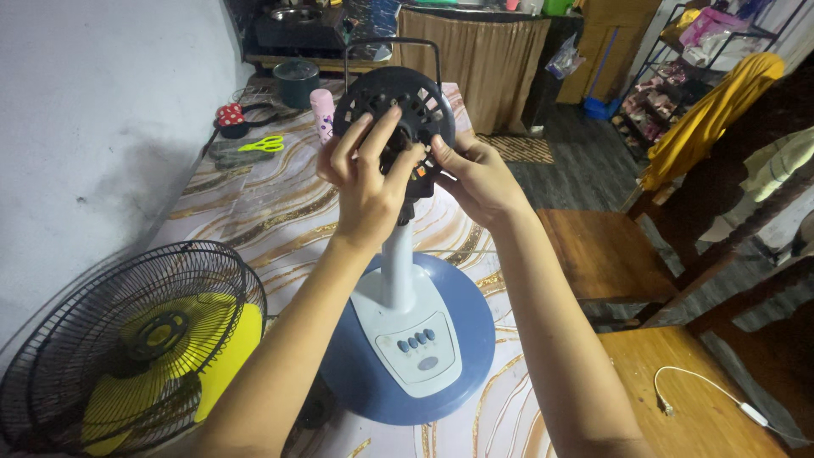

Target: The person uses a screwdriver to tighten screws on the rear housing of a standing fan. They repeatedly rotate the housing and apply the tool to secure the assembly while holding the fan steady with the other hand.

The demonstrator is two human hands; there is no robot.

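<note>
Both forearms are reaching up over the blue fan base [373,373]; left hand [366,174] and right hand [476,174] are gripping the black motor housing [398,106], fingers closed around it. Caged yellow blades [161,339] (detached) are crowding the tabletop [271,216] edge near the wall.

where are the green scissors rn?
Head view, upper left: the green scissors lie flat on the marbled table, left of the pink bottle.
</note>
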